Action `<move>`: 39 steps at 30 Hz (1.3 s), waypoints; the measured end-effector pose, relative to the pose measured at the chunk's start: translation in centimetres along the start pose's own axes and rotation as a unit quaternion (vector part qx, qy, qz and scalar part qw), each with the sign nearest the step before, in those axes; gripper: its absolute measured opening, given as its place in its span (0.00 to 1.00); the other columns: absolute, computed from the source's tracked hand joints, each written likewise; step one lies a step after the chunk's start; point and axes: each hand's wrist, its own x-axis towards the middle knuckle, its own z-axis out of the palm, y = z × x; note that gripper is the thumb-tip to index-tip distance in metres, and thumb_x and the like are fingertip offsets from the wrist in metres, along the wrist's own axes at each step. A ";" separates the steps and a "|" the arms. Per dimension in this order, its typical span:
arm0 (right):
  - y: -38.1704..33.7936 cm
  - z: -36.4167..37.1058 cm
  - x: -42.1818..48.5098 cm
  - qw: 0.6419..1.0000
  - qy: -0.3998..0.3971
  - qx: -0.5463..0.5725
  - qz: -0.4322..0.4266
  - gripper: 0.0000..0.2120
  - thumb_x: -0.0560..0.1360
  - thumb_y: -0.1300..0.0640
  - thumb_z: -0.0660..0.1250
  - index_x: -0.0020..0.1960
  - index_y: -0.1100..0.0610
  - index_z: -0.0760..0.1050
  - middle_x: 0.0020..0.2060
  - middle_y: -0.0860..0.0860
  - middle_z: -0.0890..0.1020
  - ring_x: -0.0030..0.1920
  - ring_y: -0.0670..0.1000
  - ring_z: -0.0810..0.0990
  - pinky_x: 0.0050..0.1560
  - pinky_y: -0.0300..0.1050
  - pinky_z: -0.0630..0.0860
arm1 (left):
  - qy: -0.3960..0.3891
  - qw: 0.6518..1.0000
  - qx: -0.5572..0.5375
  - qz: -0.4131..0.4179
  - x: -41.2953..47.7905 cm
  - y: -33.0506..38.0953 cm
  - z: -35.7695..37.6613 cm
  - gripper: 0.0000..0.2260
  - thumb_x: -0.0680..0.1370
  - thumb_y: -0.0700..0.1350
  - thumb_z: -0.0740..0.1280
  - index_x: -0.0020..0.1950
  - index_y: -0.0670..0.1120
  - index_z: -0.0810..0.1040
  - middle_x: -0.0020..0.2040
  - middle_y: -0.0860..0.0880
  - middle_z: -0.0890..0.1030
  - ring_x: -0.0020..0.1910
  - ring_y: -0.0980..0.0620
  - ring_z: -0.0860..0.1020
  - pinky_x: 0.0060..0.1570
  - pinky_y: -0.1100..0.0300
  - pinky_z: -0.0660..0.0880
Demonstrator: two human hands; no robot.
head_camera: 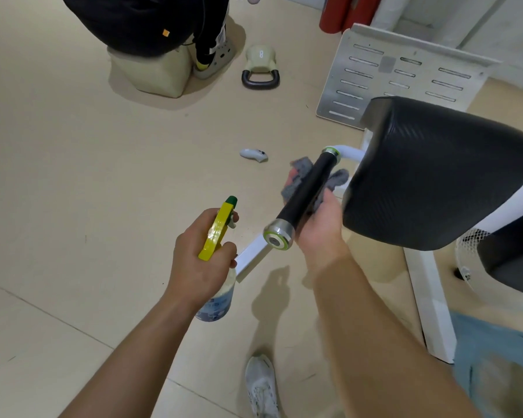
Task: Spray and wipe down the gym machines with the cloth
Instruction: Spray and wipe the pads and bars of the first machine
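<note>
My left hand (201, 251) grips a spray bottle (219, 230) with a yellow trigger head and green nozzle, its blue-and-white body hanging below the hand. The nozzle points up toward the machine's black handle bar (307, 191), which has silver and green end caps. My right hand (320, 227) holds a grey cloth (299, 170) wrapped under and around that bar. The cloth shows on both sides of the bar. The machine's black padded seat (435, 173) sits just right of my right hand on a white frame (429, 297).
A kettlebell (260, 67) and a small white controller (253, 154) lie on the beige floor. A person crouches at the top left by a pale box (154, 73). A slotted metal footplate (396, 76) leans behind the seat. My white shoe (260, 384) is below.
</note>
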 end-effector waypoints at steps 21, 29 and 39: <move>1.3 -1.7 -8.4 0.543 -0.046 -0.736 -0.402 0.16 0.81 0.61 0.64 0.68 0.56 0.76 0.72 0.49 0.72 0.75 0.46 0.66 0.72 0.44 0.68 | -0.010 1.000 -0.004 0.005 2.1 0.2 1.1 0.20 0.67 0.40 0.63 0.57 0.49 0.81 0.49 0.53 0.83 0.38 0.51 0.82 0.42 0.50 0.83; -2.1 7.7 -2.0 0.198 0.012 -0.948 -0.249 0.06 0.79 0.58 0.62 0.46 0.57 0.78 0.37 0.53 0.75 0.44 0.60 0.78 0.41 0.46 0.70 | -0.020 0.999 -0.030 -0.008 2.2 0.9 1.7 0.20 0.67 0.40 0.62 0.57 0.49 0.80 0.49 0.50 0.82 0.38 0.43 0.80 0.35 0.64 0.79; -1.3 9.0 -2.5 0.089 -0.044 -0.981 -0.167 0.08 0.75 0.58 0.64 0.38 0.58 0.74 0.30 0.53 0.70 0.34 0.58 0.72 0.31 0.43 0.65 | -0.048 0.999 -0.022 0.013 1.9 1.7 0.9 0.19 0.67 0.40 0.63 0.57 0.52 0.80 0.49 0.55 0.82 0.38 0.44 0.81 0.38 0.57 0.82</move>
